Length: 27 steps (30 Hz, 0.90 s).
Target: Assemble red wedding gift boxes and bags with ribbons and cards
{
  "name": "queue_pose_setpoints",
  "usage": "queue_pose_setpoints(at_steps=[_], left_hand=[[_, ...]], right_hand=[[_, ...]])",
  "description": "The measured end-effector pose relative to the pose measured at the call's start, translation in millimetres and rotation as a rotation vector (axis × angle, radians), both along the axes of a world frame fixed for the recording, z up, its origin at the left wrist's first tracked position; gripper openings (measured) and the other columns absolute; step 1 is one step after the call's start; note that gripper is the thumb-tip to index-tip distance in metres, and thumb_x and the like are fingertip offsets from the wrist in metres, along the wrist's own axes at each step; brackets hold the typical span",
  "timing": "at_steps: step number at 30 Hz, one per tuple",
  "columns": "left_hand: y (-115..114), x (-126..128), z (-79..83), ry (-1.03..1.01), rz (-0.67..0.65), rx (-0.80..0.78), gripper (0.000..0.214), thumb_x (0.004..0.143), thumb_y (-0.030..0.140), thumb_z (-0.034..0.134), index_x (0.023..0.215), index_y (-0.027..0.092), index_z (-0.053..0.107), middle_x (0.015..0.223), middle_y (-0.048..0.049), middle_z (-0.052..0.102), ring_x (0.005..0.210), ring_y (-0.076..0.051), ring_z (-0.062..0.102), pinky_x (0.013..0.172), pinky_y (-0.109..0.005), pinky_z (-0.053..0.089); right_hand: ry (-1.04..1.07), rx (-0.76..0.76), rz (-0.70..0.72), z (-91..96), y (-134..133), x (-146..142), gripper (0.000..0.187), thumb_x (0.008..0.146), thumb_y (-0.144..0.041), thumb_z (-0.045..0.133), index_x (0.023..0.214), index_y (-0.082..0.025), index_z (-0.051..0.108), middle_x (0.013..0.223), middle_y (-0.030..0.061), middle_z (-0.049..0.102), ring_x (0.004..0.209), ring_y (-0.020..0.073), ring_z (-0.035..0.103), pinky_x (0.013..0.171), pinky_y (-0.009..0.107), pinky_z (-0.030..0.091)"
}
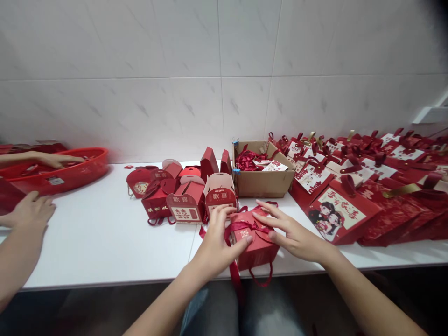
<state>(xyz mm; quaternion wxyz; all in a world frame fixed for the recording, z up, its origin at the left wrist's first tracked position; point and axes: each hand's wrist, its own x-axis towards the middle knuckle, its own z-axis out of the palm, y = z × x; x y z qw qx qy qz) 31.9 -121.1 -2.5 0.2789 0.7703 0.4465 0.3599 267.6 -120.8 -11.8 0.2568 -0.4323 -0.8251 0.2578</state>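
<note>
Gold characters "歡喜" are printed on the cream label of a small red gable box (220, 195) and again on its neighbour (185, 205), which also carries a "囍" panel below; the writing on the red gift bag (339, 212) with a cartoon couple is too small to read. At the near edge of the white table (105, 242) sits a red gift box (257, 242) wound with red ribbon (241, 227). The left hand (215, 242) pinches the ribbon at the box's top, fingers curled. The right hand (292, 233) rests on the box's right side, fingers spread and loose. A co-worker's hand (30, 210) lies flat at far left near a red basin (70, 170). An open cardboard box (262, 182) holds ribbons.
</note>
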Motion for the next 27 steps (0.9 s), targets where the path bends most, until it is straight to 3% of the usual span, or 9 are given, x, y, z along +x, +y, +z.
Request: queue_pose_setpoints(at_steps=[2, 4, 6, 8, 10, 18, 27], left_hand=[[0, -1, -2.1, -0.02, 0.055, -0.065, 0.055, 0.079, 0.049, 0.065, 0.121, 0.024, 0.04, 0.127, -0.0096, 0.042, 0.12, -0.023, 0.047, 0.098, -0.037, 0.043], [2, -2, -4.0, -0.038, 0.087, -0.129, 0.056, 0.077, 0.052, 0.066, 0.117, 0.023, 0.041, 0.122, -0.0088, 0.044, 0.117, -0.023, 0.047, 0.097, -0.036, 0.042], [5, -3, -5.3, -0.069, 0.09, -0.186, 0.046, 0.078, 0.054, 0.063, 0.105, 0.022, 0.044, 0.11, -0.0062, 0.05, 0.105, -0.021, 0.052, 0.09, -0.034, 0.043], [9, -3, -5.9, -0.106, 0.063, -0.254, 0.038, 0.083, 0.057, 0.054, 0.088, 0.021, 0.045, 0.089, -0.0014, 0.052, 0.086, -0.018, 0.054, 0.078, -0.03, 0.043], [13, -1, -5.4, -0.156, 0.006, -0.324, 0.04, 0.088, 0.058, 0.045, 0.076, 0.02, 0.045, 0.073, 0.0019, 0.048, 0.07, -0.015, 0.049, 0.066, -0.026, 0.039], [15, 0, -3.2, -0.256, -0.106, -0.38, 0.041, 0.086, 0.048, 0.053, 0.061, 0.017, 0.042, 0.064, 0.0027, 0.04, 0.06, -0.011, 0.036, 0.057, -0.023, 0.028], [21, -14, -2.9, -0.101, -0.118, -0.327, 0.042, 0.089, 0.049, 0.046, 0.064, 0.019, 0.034, 0.066, 0.0035, 0.033, 0.062, -0.012, 0.032, 0.058, -0.023, 0.026]], right_hand=[[0.123, -0.03, -0.108, -2.4, -3, -2, 0.055, 0.093, -0.053, 0.043, 0.143, -0.029, 0.039, 0.154, 0.0071, 0.026, 0.14, 0.0249, 0.029, 0.112, 0.043, 0.031], [0.235, -0.1, -0.208, -4.5, -4, -5, 0.056, 0.09, -0.054, 0.05, 0.136, -0.025, 0.042, 0.141, 0.0108, 0.044, 0.126, 0.0233, 0.047, 0.099, 0.037, 0.044], [0.271, -0.186, -0.263, -5.9, -3, -7, 0.046, 0.086, -0.056, 0.055, 0.112, -0.019, 0.054, 0.111, 0.0085, 0.06, 0.097, 0.0189, 0.059, 0.079, 0.029, 0.049], [0.254, -0.259, -0.264, -6.1, -1, -8, 0.044, 0.083, -0.06, 0.055, 0.08, -0.017, 0.052, 0.077, 0.0011, 0.056, 0.07, 0.0123, 0.052, 0.062, 0.024, 0.042], [0.265, -0.336, -0.209, -5.1, 1, -9, 0.051, 0.082, -0.063, 0.054, 0.064, -0.017, 0.041, 0.06, -0.0037, 0.04, 0.057, 0.0083, 0.038, 0.053, 0.022, 0.03], [0.419, -0.476, -0.127, -0.6, 5, -4, 0.058, 0.076, -0.065, 0.06, 0.055, -0.018, 0.033, 0.048, -0.0068, 0.031, 0.045, 0.0047, 0.025, 0.046, 0.022, 0.017], [0.384, -0.562, -0.128, -5.8, 11, 3, 0.054, 0.074, -0.059, 0.067, 0.059, -0.018, 0.036, 0.051, -0.0078, 0.029, 0.046, 0.004, 0.021, 0.045, 0.022, 0.012]])
